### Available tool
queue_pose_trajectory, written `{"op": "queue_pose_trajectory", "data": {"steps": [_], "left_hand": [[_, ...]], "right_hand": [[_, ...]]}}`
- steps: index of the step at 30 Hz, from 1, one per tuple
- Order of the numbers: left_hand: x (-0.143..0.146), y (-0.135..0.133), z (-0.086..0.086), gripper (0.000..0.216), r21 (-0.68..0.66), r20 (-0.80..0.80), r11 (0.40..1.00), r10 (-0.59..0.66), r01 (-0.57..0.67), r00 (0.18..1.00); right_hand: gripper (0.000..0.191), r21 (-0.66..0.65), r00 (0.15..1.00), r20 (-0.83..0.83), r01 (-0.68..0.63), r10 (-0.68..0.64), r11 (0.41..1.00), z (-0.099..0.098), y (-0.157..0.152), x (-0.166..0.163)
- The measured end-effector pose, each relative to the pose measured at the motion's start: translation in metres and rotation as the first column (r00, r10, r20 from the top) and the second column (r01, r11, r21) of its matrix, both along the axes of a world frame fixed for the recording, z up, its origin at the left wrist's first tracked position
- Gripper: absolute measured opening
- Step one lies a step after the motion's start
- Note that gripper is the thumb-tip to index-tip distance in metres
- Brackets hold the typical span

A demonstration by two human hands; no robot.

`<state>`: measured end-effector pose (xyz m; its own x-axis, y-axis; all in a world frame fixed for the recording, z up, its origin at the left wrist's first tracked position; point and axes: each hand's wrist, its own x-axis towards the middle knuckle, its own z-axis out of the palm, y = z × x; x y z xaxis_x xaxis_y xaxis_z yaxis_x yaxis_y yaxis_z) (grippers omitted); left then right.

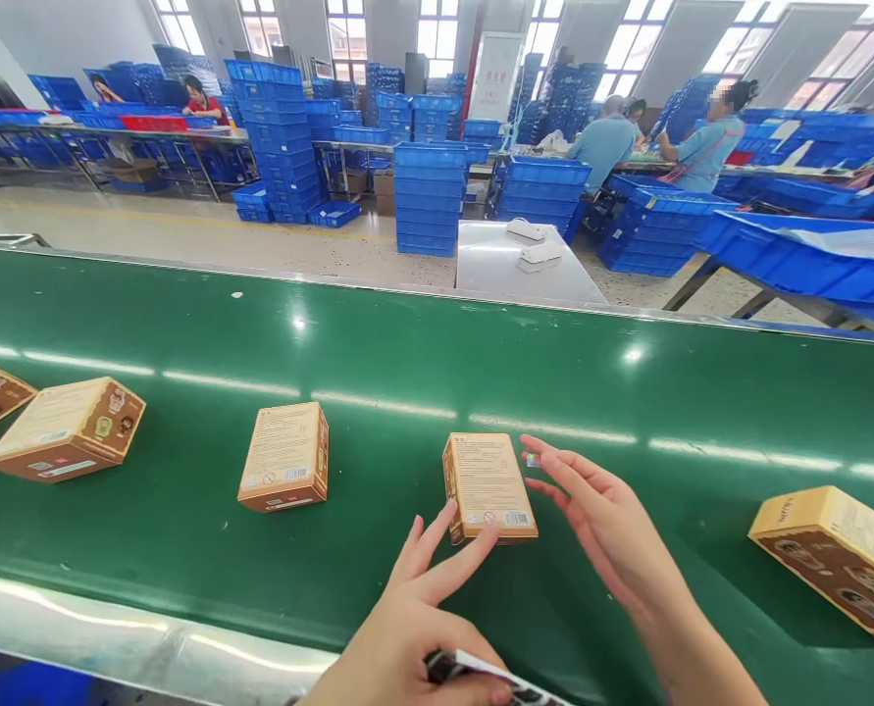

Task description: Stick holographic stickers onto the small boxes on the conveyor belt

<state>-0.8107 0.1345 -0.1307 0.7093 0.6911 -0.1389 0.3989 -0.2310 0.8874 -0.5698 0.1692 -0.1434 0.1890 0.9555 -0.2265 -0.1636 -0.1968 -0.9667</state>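
Note:
A small tan-and-brown cardboard box lies on the green conveyor belt, printed face up. My left hand reaches to it from the near side, two fingertips at its left side and near edge. Lower in that same hand, a sheet with a white edge and dark patches is gripped, mostly hidden and cut off by the frame. My right hand is just right of the box, a tiny shiny rainbow sticker at its fingertips.
On the belt, another box and a box sit left; a box with a colourful patch lies right. Beyond the belt are a metal table, stacked blue crates, a blue bin and people at work benches.

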Motion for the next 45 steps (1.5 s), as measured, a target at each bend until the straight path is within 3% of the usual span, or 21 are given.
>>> {"op": "queue_pose_trajectory", "data": {"steps": [6, 17, 24, 28, 30, 32, 35, 37, 39, 41, 45], "left_hand": [[0.023, 0.008, -0.003, 0.013, 0.006, 0.001, 0.998, -0.063, 0.063, 0.998], [0.044, 0.007, 0.004, 0.014, -0.012, -0.018, 0.994, -0.105, 0.104, 0.994], [0.059, 0.009, 0.006, 0.015, -0.026, -0.018, 0.99, -0.137, 0.137, 0.99], [0.065, 0.009, 0.007, 0.012, -0.068, 0.025, 0.991, -0.117, 0.118, 0.993], [0.063, 0.006, 0.009, 0.01, -0.101, 0.094, 0.993, -0.058, 0.067, 0.994], [0.055, 0.001, 0.011, 0.011, -0.167, 0.139, 0.984, 0.092, -0.068, 0.986], [0.035, -0.005, 0.014, 0.027, -0.247, 0.056, 0.911, 0.354, -0.331, 0.933], [0.019, -0.007, 0.014, 0.035, -0.253, 0.018, 0.865, 0.452, -0.433, 0.892], [0.006, -0.007, 0.014, 0.041, -0.254, 0.037, 0.835, 0.512, -0.487, 0.858], [-0.003, -0.008, 0.015, 0.044, -0.251, 0.047, 0.819, 0.542, -0.516, 0.839], [-0.01, -0.011, 0.016, 0.043, -0.202, 0.053, 0.821, 0.554, -0.535, 0.831]], "right_hand": [[0.037, -0.063, 1.0, -0.003, 0.022, -0.022, 0.998, -0.001, 0.004, -0.003], [0.038, -0.003, 0.978, 0.194, 0.082, -0.08, 0.997, 0.0, -0.004, 0.014], [0.038, 0.077, 0.859, 0.488, 0.136, -0.156, 0.988, 0.007, -0.01, 0.021], [0.051, 0.12, 0.748, 0.62, 0.21, -0.239, 0.97, 0.009, -0.004, 0.032], [0.046, 0.122, 0.703, 0.671, 0.212, -0.238, 0.97, 0.01, -0.003, 0.04], [0.041, 0.147, 0.682, 0.691, 0.19, -0.238, 0.971, 0.012, -0.007, 0.049], [0.032, 0.259, 0.573, 0.784, 0.046, -0.238, 0.965, 0.021, -0.024, 0.057], [0.022, 0.331, 0.482, 0.851, -0.18, -0.211, 0.926, 0.031, -0.039, 0.055], [0.017, 0.382, 0.43, 0.883, -0.43, -0.187, 0.818, 0.04, -0.051, 0.045], [0.016, 0.398, 0.382, 0.905, -0.596, -0.19, 0.697, 0.046, -0.057, 0.031], [0.016, 0.362, 0.276, 0.932, -0.71, -0.234, 0.605, 0.047, -0.053, 0.003]]}}
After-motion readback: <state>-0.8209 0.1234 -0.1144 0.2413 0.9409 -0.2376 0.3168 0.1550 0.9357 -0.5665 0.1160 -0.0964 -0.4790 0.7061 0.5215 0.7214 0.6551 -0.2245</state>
